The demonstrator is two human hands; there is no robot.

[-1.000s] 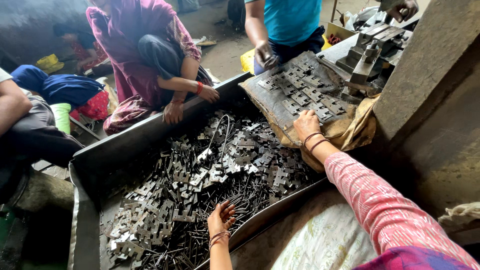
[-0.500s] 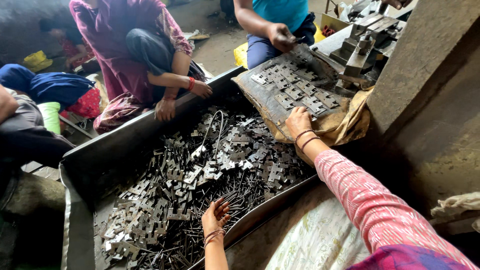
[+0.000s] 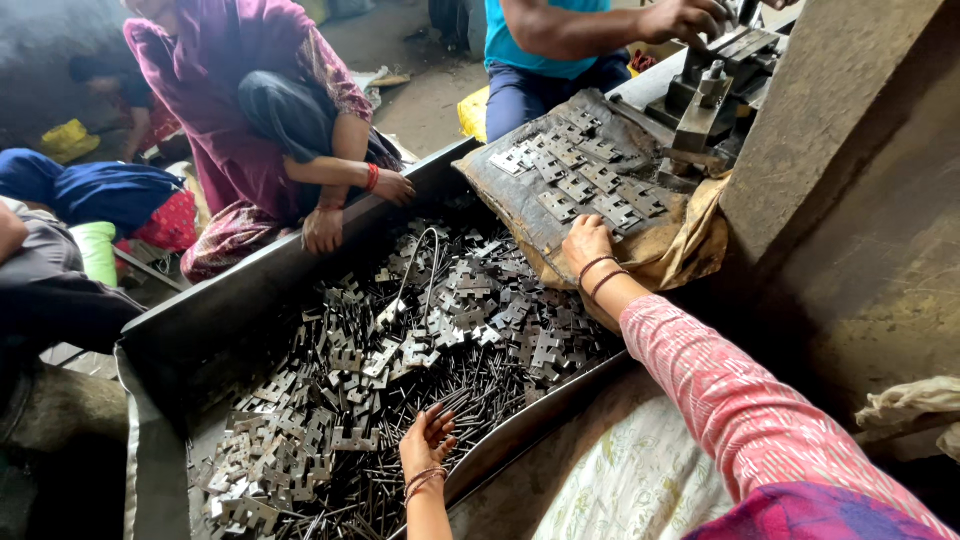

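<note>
your left hand point(image 3: 428, 440) lies open-fingered on the pins point(image 3: 480, 385) lower centre; your right hand point(image 3: 585, 243) presses flat, steadying the board point(image 3: 520, 200) of hinge plates point(image 3: 585, 180).

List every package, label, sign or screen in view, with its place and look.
Yellow bag or sack: on the floor beyond the tray, beside a seated person in blue; boxy, plain yellow.
Yellow bag: far left on the floor, crumpled.
Pale patterned sack: below the right hand, near the left hand.
No labels, signs or screens show.
</note>
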